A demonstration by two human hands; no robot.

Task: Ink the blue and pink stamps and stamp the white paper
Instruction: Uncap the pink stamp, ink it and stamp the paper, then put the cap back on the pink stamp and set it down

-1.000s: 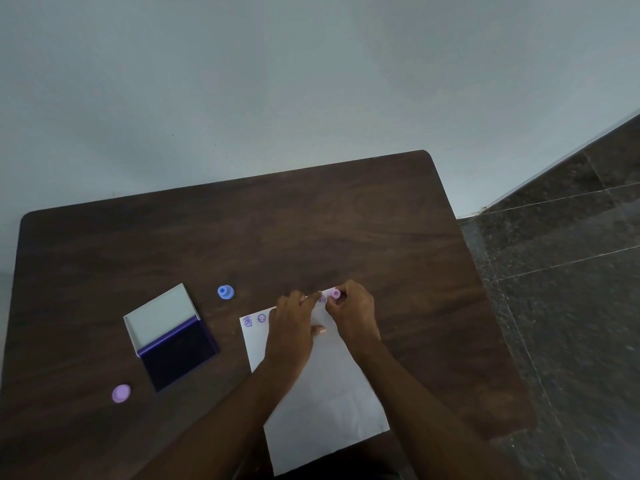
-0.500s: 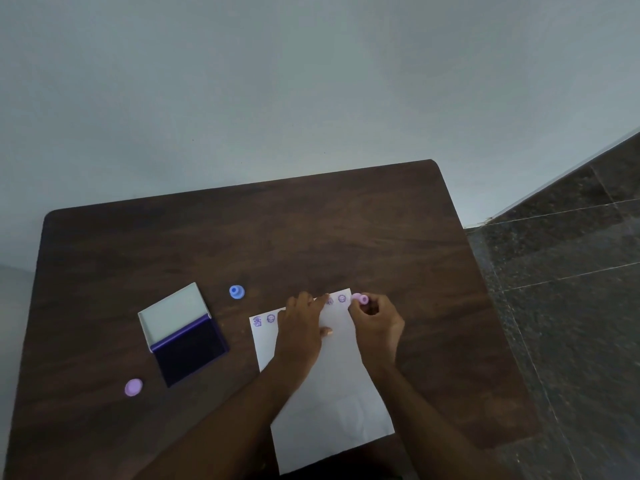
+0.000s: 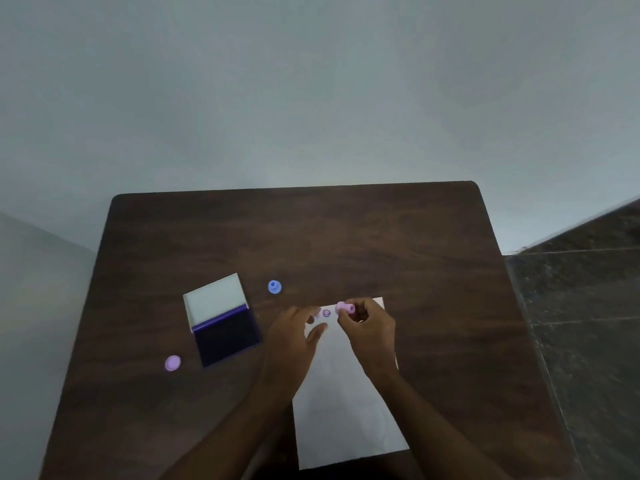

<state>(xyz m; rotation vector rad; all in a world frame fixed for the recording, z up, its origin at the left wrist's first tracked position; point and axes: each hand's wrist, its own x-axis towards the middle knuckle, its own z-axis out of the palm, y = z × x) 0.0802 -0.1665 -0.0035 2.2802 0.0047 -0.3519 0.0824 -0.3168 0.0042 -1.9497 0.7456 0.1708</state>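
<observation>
The pink stamp is pinched between the curled fingers and thumb of the right hand, and it is held tilted on its side over the far end of the white paper; whether it touches the sheet cannot be told. The left hand is laid flat with its fingers straight and slightly spread, pressed on the far left part of the paper and gripping nothing. Between the two hands a small round purple print is seen on the sheet, and further marks beside it are partly hidden by the left fingers. The paper is laid lengthwise on the dark wooden table, with its near end at the table's near edge.

Just beyond the left hand the blue stamp is stood upright on the table, apart from the paper. To the left of it the ink pad is laid open, its pale lid folded back on the far side. Nearer and further left a small round pink cap is left on the wood, well apart from the hands. A pale wall is seen behind the table and a dark tiled floor at the right.
</observation>
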